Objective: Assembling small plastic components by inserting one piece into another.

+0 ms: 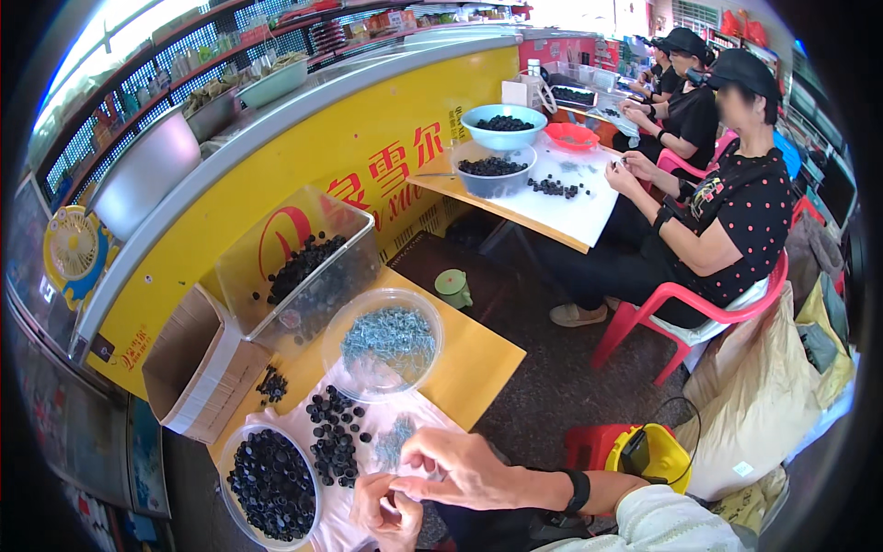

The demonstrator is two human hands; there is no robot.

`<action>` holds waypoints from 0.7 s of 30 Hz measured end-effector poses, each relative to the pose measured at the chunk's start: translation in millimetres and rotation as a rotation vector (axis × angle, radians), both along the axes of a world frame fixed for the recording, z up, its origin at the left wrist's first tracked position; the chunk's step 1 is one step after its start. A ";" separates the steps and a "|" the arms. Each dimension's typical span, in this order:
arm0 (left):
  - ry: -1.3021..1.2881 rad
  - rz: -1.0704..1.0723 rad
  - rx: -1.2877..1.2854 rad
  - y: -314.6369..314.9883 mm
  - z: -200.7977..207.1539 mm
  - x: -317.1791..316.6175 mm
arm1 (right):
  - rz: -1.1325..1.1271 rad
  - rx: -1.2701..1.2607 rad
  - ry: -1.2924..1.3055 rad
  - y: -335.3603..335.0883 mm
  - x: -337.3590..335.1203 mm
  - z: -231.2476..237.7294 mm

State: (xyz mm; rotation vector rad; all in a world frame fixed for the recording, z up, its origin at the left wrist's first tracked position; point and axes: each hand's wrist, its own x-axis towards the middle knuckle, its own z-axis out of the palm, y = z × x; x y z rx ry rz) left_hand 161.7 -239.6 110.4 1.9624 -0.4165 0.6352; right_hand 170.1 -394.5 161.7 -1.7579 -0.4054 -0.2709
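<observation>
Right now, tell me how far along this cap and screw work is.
Done: a round tub beside the left hand is filled with black caps. In hand: both hands, the right hand included, pinch one small piece together. Left: loose black caps on the cloth, a bowl of screws, and more caps in the clear bin.

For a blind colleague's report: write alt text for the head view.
Left hand and right hand meet, pinching a small part over a wooden table with black caps, a bowl of caps and a screw bowl. Seated people work behind.
</observation>
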 end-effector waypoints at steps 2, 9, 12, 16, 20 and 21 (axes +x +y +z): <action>-0.084 0.090 0.109 5.9 4.5 -7.6 | 0.144 0.018 0.124 14.4 -5.8 -5.1; -0.129 0.109 0.167 35.4 6.4 -26.3 | 0.423 0.224 0.330 41.1 -5.8 -26.0; -0.067 0.103 0.100 47.4 -4.5 -33.7 | 0.430 0.270 0.284 49.6 -9.1 -28.6; 0.004 0.097 0.055 45.0 -8.5 -40.1 | 0.429 0.337 0.437 50.1 -8.6 -32.4; 0.141 0.069 -0.054 45.0 -8.9 -46.9 | 0.472 0.386 0.579 48.4 -4.5 -38.9; 0.199 0.060 -0.099 45.3 -8.4 -47.3 | 0.480 0.398 0.591 47.9 -3.7 -40.3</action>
